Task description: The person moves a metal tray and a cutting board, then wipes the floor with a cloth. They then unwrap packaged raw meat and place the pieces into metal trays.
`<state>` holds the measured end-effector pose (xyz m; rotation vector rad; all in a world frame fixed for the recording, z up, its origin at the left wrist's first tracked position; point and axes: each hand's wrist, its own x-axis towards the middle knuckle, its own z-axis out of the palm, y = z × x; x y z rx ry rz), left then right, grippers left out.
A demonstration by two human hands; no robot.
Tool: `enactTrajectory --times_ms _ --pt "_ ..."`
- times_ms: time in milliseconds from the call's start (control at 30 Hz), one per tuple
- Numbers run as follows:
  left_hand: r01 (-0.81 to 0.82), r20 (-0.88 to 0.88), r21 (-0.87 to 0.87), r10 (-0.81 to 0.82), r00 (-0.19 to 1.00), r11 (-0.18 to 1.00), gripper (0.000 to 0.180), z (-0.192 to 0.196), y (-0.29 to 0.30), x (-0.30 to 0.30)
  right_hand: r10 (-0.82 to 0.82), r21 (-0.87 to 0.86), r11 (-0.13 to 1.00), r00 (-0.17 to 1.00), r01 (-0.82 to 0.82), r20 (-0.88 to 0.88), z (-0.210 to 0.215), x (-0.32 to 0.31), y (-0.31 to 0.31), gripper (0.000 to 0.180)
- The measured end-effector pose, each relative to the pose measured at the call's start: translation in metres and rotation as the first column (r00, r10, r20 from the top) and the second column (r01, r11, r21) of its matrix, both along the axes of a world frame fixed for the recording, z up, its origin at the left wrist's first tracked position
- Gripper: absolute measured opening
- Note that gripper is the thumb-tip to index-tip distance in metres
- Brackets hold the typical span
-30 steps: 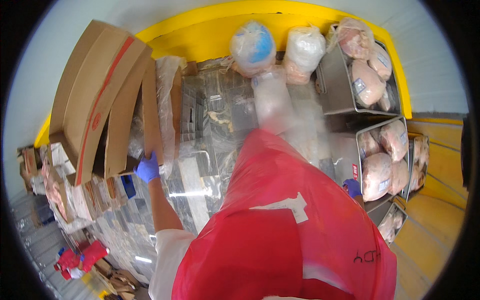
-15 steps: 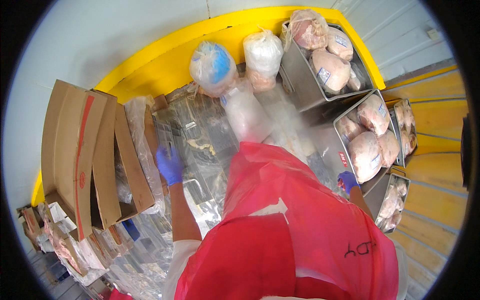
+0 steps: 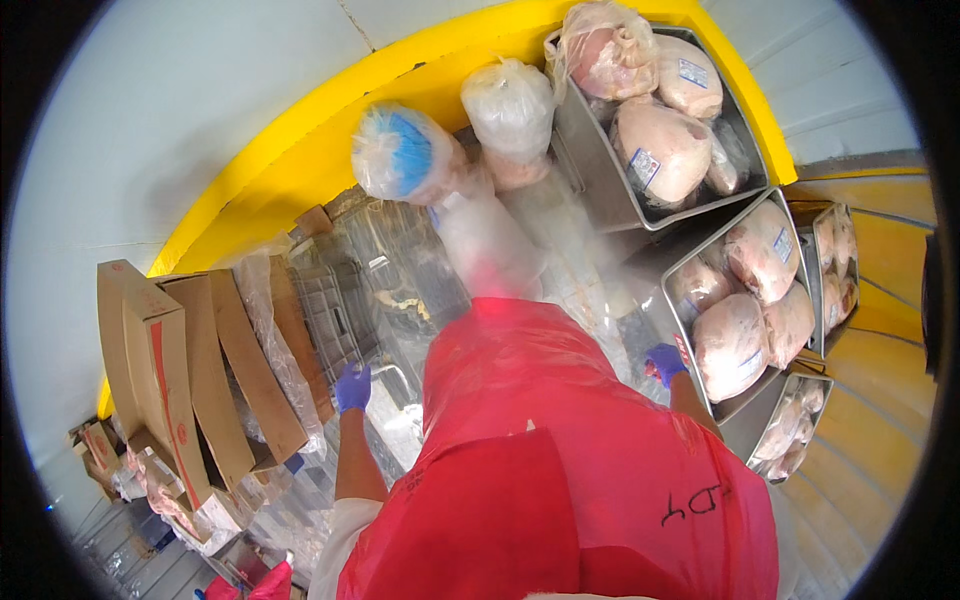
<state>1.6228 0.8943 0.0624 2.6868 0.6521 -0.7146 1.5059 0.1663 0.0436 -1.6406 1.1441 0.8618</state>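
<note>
My left hand [image 3: 353, 386], in a purple glove, hangs with its fingers apart and nothing in it, beside the open cardboard boxes. My right hand [image 3: 663, 362], gloved too, is curled beside a metal bin [image 3: 655, 300]. A small reddish bit shows at its fingers, too small to name. Ahead of my red apron lies a frosty clear plastic bag [image 3: 485, 240]. Behind it stand a plastic bag with a blue patch [image 3: 405, 155] and a whitish plastic bag [image 3: 510, 110], pale meat showing low in each. Large wrapped pieces of meat [image 3: 730, 345] fill the bin by my right hand.
Another deep metal bin [image 3: 600, 180] of wrapped meat stands at the far right, with smaller ones beside. Open cardboard boxes [image 3: 150, 350] line the left. A yellow barrier [image 3: 250, 190] curves along the wall. The grey floor [image 3: 395, 270] looks wet, with scraps and plastic.
The view has shifted, and the boxes appear lower. My left hand has dropped toward me, its fingers less spread. My right hand stays curled beside the bin.
</note>
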Motion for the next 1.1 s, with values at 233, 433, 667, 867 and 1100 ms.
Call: enactTrajectory --times_ms 233,433,667,867,1100 --pt "0.071 -0.093 -0.063 -0.077 0.993 0.996 0.062 -0.017 -0.039 0.087 -0.147 0.004 0.989 0.988 0.148 -0.052 -0.007 0.015 -0.027 0.019" --pt "0.330 -0.181 -0.145 -0.352 0.918 0.933 0.070 -0.163 -0.078 0.185 -0.231 -0.075 0.972 0.954 0.221 -0.190 0.035 -0.030 -0.006 0.018" --pt "0.446 -0.155 -0.224 -0.484 0.861 0.866 0.072 -0.307 -0.189 0.327 -0.169 -0.129 0.985 0.771 0.113 -0.614 0.093 -0.124 0.064 0.026" --pt "0.510 0.265 -0.183 -0.457 0.849 0.841 0.095 -0.440 -0.230 0.414 -0.253 -0.164 0.967 0.732 0.193 -0.632 0.121 -0.111 0.117 0.015" --pt "0.125 -0.052 -0.403 -0.159 0.986 0.907 0.103 -0.471 -0.272 0.402 -0.367 -0.205 0.926 0.634 0.316 -0.680 0.117 -0.107 0.139 0.014"
